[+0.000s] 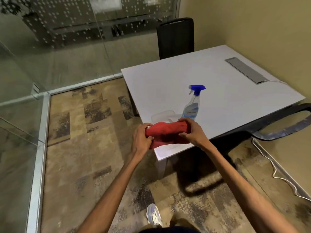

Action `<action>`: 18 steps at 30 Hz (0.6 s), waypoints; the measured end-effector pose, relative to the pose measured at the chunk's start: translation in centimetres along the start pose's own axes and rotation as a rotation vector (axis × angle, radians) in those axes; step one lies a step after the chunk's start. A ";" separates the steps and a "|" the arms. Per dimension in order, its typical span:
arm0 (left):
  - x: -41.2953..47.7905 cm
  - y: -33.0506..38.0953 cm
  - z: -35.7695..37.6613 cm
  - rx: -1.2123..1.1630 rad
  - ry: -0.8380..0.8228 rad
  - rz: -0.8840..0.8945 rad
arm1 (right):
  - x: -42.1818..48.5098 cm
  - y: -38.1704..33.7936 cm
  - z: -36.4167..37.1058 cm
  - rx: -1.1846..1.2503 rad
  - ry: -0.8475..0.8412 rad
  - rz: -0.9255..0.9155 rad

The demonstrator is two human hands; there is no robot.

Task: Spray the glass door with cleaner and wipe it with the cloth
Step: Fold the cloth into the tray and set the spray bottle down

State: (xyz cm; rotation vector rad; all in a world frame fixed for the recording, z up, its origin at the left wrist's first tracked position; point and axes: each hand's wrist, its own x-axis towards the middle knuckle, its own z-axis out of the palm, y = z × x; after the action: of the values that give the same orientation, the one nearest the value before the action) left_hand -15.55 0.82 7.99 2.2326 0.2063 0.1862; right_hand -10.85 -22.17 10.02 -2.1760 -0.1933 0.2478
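Over the near table (218,78) corner, seen from the head camera, the left hand (141,137) and right hand (191,132) are both clamping the bunched red cloth (166,132), one at each end, just above the tabletop. Cloth is judged soft, light and limp, best gripped as a folded pad; the sprayer (192,105) is standing upright just behind it, untouched, likely light and smooth, best taken at the neck under the blue trigger. Glass door (50,47) is lying well apart to the left, not yet sprayed as far as can be judged.
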 end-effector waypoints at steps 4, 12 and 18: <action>2.1 0.1 1.9 0.143 -0.023 0.005 | 3.5 1.5 -1.3 -0.134 -0.034 -0.025; 6.4 -1.1 5.7 0.035 -0.109 -0.213 | 9.6 6.7 -3.4 -0.242 -0.098 0.085; 7.7 -0.6 11.2 -0.064 0.046 -0.496 | 13.3 9.0 -2.1 -0.264 -0.089 0.157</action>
State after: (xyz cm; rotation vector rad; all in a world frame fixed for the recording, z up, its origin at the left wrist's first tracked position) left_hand -5.76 -5.65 1.06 2.0440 0.7558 -0.0261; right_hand 2.95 -25.95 2.43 -2.4474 -0.1100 0.4288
